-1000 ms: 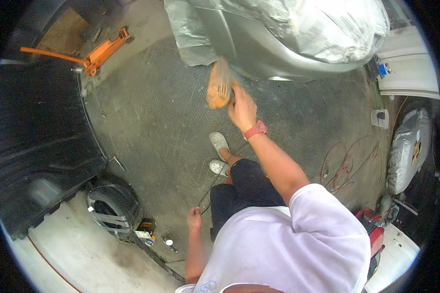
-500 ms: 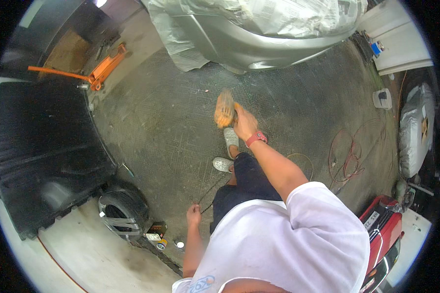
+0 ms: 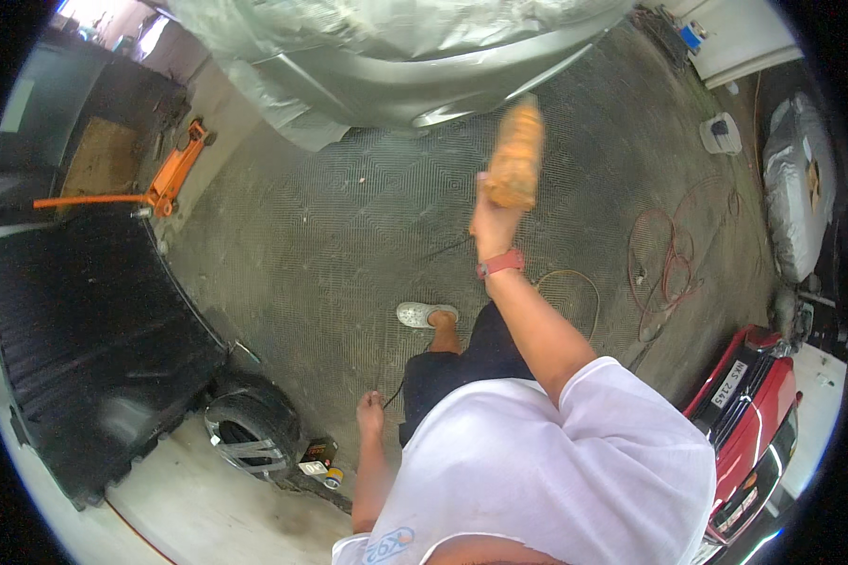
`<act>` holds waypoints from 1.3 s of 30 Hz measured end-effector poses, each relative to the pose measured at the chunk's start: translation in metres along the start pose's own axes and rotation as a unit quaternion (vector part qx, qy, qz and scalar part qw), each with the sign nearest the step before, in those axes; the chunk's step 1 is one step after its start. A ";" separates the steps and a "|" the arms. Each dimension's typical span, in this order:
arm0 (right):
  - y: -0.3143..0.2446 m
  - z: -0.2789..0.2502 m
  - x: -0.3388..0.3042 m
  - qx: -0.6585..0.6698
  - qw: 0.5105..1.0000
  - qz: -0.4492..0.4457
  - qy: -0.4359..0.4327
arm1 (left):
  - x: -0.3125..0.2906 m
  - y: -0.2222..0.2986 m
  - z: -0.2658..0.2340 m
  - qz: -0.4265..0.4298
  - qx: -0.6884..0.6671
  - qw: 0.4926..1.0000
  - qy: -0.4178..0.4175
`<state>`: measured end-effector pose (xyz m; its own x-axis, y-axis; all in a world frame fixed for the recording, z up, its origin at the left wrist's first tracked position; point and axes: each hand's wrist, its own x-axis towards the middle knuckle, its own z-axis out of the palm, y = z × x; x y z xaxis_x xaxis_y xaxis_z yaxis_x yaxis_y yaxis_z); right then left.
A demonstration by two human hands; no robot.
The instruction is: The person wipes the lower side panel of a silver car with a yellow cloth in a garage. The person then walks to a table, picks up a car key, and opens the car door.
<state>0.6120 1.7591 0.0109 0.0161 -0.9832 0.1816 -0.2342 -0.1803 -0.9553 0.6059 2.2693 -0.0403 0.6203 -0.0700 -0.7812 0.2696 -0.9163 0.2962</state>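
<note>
Patterned flr [image 3: 320, 254], R-hand grip [image 3: 493, 218] wrapped tight round orange tool [image 3: 518, 158].

tool [image 3: 515, 158] in right grip [image 3: 497, 224], jack [image 3: 173, 174] left

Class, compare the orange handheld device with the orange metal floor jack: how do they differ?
The handheld device is in the right hand; the floor jack rests on the floor. The device looks blurred; the jack looks sharper. The device is compact; the jack has a long handle. Both are orange.
</note>
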 end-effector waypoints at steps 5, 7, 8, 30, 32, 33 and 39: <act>-0.084 -0.035 0.023 0.063 0.906 0.018 -0.418 | 0.002 0.047 0.018 0.053 0.001 0.999 0.001; -0.095 -0.050 0.041 0.112 0.894 0.053 -0.431 | -0.006 0.072 0.026 0.079 0.036 0.996 0.010; -0.102 -0.058 0.053 0.137 0.886 0.069 -0.438 | -0.010 0.083 0.033 0.087 0.044 0.995 0.018; 0.167 -0.222 0.415 0.183 0.943 0.271 0.054 | -0.104 0.299 0.173 0.135 0.053 0.989 -0.028; 0.164 -0.200 0.336 0.076 0.939 0.324 -0.088 | -0.093 0.268 0.176 0.104 0.050 0.993 -0.007; 0.185 -0.187 0.289 0.052 0.976 0.202 -0.057 | -0.086 0.254 0.172 0.098 0.058 0.993 -0.011; 0.122 -0.090 0.063 -0.040 0.945 0.050 -0.322 | -0.080 0.118 0.158 -0.004 0.117 0.993 0.011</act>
<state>0.4965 1.6772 -0.0734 0.5716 -0.8128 -0.1127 -0.3380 -0.1081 -0.9349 0.4717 2.1044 -0.0301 0.6353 -0.0571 -0.7701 0.0970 -0.9835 0.1530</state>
